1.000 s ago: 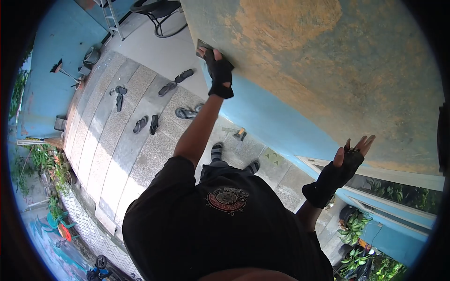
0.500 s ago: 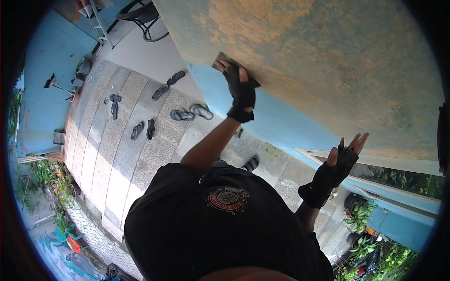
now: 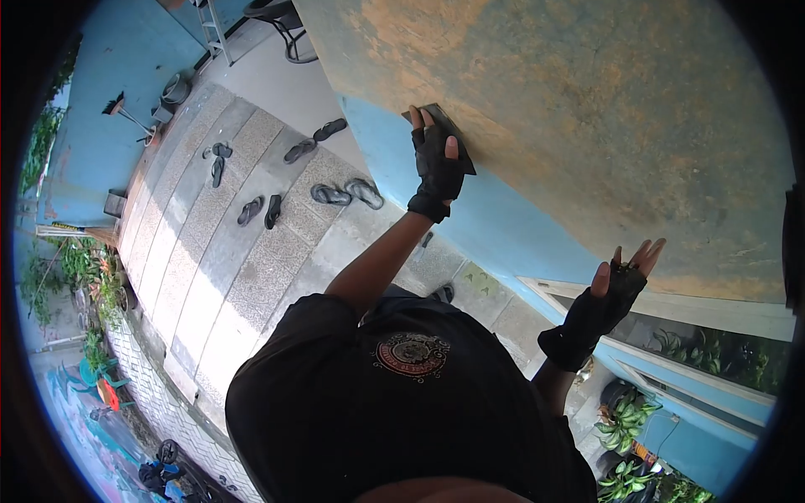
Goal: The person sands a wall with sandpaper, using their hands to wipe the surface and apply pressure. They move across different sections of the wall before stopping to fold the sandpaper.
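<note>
My left hand (image 3: 438,163), in a black fingerless glove, presses a dark, flat sheet of sandpaper (image 3: 464,156) against the wall (image 3: 537,109). Its fingers lie along the sheet, with the thumb out to the right, and cover part of it. The sheet sits near the line where the worn, orange-and-grey patched area meets the light blue paint below. Further right, my right hand (image 3: 597,312) is raised in a matching glove, fingers spread and nothing in them. Its fingertips overlap the lower part of the patched wall, just above the window ledge.
Several sandals (image 3: 331,194) lie scattered over the tiled floor (image 3: 251,277) at left. A ladder (image 3: 215,38) and a chair (image 3: 289,29) stand at the back. A window (image 3: 713,348) and potted plants (image 3: 625,422) are at lower right.
My left hand and the sandpaper have shifted slightly down the wall, and the fingers now point more upward. My right hand stays nearly in place. The whole view has turned a little.
</note>
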### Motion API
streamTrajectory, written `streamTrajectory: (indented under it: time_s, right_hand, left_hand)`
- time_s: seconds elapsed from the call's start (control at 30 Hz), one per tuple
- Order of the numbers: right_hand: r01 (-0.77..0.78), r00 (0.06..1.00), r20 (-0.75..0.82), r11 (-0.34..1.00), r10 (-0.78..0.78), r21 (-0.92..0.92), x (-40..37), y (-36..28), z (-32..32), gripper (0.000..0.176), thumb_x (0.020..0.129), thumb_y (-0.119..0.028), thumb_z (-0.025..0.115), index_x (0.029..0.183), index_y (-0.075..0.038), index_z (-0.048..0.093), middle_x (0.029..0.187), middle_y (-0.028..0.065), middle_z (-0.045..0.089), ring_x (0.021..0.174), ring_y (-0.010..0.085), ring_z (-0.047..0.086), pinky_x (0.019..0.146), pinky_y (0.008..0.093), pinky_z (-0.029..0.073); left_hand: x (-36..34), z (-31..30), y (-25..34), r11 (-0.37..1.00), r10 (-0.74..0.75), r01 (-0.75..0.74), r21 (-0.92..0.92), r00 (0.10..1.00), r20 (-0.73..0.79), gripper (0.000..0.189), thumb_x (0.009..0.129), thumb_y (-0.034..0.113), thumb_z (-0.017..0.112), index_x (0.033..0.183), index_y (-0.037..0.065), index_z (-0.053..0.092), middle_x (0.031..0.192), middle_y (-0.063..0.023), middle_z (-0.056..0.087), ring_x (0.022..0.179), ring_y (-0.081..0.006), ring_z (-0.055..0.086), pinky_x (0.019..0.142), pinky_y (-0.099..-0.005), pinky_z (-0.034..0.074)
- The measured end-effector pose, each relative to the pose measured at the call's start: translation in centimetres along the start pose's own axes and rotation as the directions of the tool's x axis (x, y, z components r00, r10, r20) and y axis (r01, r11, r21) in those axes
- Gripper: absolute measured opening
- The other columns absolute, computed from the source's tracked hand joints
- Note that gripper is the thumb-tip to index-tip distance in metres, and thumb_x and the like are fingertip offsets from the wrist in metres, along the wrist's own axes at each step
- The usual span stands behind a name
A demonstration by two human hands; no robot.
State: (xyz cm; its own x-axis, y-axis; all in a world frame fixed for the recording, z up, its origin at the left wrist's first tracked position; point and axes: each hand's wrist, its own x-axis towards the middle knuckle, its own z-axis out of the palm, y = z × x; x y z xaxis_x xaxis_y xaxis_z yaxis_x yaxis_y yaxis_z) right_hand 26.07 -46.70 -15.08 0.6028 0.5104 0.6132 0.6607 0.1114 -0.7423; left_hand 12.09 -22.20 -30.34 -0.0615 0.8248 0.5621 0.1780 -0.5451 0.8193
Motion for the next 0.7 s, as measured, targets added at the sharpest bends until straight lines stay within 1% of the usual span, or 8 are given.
streamTrajectory:
  time_s: [0.07,0.17,0.27,0.43,0.5,0.57,0.67,0.7]
  right_hand:
    - [0.004,1.0,0.005,1.0,-0.004,0.004,0.1,0.3,-0.7,0.084,0.1,-0.038,0.062,0.163,-0.002,0.02,0.171,0.0197,0.015,0.157,0.0397,0.018,0.119,0.0568,0.034]
    - [0.009,1.0,0.008,1.0,-0.009,0.002,0.3,0.9,-1.9,0.084,0.1,-0.037,0.062,0.163,-0.002,0.02,0.171,0.0196,0.015,0.157,0.0397,0.018,0.119,0.0568,0.034]
    - [-0.009,1.0,0.003,1.0,0.009,0.006,0.5,0.9,-2.7,0.084,0.1,-0.037,0.062,0.163,-0.002,0.019,0.171,0.0191,0.015,0.157,0.0393,0.018,0.119,0.057,0.034]
    - [0.004,1.0,-0.005,1.0,-0.003,0.005,0.2,1.5,-3.2,0.084,0.1,-0.037,0.061,0.164,-0.003,0.019,0.172,0.0182,0.015,0.157,0.0379,0.018,0.119,0.0564,0.034]
    - [-0.02,1.0,0.001,1.0,0.02,-0.006,0.0,1.9,-2.6,0.084,0.1,-0.037,0.061,0.164,-0.003,0.019,0.172,0.0182,0.015,0.157,0.0379,0.018,0.119,0.0564,0.035]
    - [-0.03,0.999,0.024,0.999,0.03,-0.015,0.0,2.2,-1.8,0.083,0.1,-0.036,0.061,0.164,-0.003,0.019,0.171,0.0186,0.015,0.157,0.0385,0.018,0.119,0.0572,0.035]
    - [-0.015,0.999,0.037,1.0,0.015,0.0,0.5,0.7,-0.8,0.083,0.1,-0.035,0.061,0.163,-0.002,0.019,0.171,0.0191,0.014,0.157,0.0393,0.018,0.118,0.0582,0.035]
    - [-0.014,0.999,0.034,1.0,0.014,-0.004,0.9,0.4,-0.6,0.083,0.1,-0.035,0.061,0.163,-0.002,0.019,0.171,0.0191,0.014,0.157,0.0393,0.018,0.118,0.0582,0.035]
  left_hand:
    - [-0.2,0.6,-0.7,0.999,0.033,-0.034,-0.017,0.999,-0.038,0.086,0.107,0.056,0.032,0.153,-0.017,0.025,0.164,-0.0378,0.014,0.155,-0.0464,0.015,0.123,-0.0474,0.021]
    - [0.0,0.5,-2.5,0.997,0.061,-0.062,0.042,0.998,0.029,0.091,0.105,0.06,0.036,0.159,-0.01,0.016,0.169,-0.0318,0.002,0.155,-0.0476,0.014,0.123,-0.0482,0.021]
    - [2.8,-0.3,-4.2,0.999,-0.052,0.052,-0.012,0.996,-0.075,0.089,0.106,0.059,0.035,0.161,-0.006,0.011,0.169,-0.0308,0.0,0.157,-0.0462,0.005,0.126,-0.0467,0.012]
    - [2.8,1.2,-4.3,0.976,-0.179,0.156,-0.15,0.972,-0.155,0.088,0.108,0.055,0.036,0.161,-0.008,0.006,0.169,-0.0317,-0.006,0.158,-0.044,0.0,0.127,-0.0467,0.009]
    - [-2.7,3.4,-0.7,0.991,-0.098,0.101,-0.093,0.995,0.032,0.091,0.107,0.053,0.039,0.159,-0.011,0.002,0.167,-0.0342,-0.01,0.157,-0.0457,-0.005,0.127,-0.0479,0.007]
    - [-5.7,5.0,2.0,0.981,-0.054,0.077,-0.175,0.99,0.134,0.095,0.105,0.057,0.039,0.159,-0.011,0.0,0.166,-0.0357,-0.015,0.156,-0.049,-0.007,0.126,-0.0507,0.006]
    - [-3.3,4.7,1.0,0.974,-0.135,0.141,-0.176,0.99,0.045,0.094,0.105,0.057,0.038,0.159,-0.011,-0.001,0.164,-0.0373,-0.017,0.156,-0.0496,-0.009,0.126,-0.0508,0.006]
    - [-1.1,3.3,-1.0,0.985,-0.139,0.14,-0.101,0.99,0.019,0.096,0.105,0.06,0.039,0.16,-0.009,0.0,0.167,-0.0331,-0.016,0.157,-0.0451,-0.007,0.126,-0.0507,0.009]
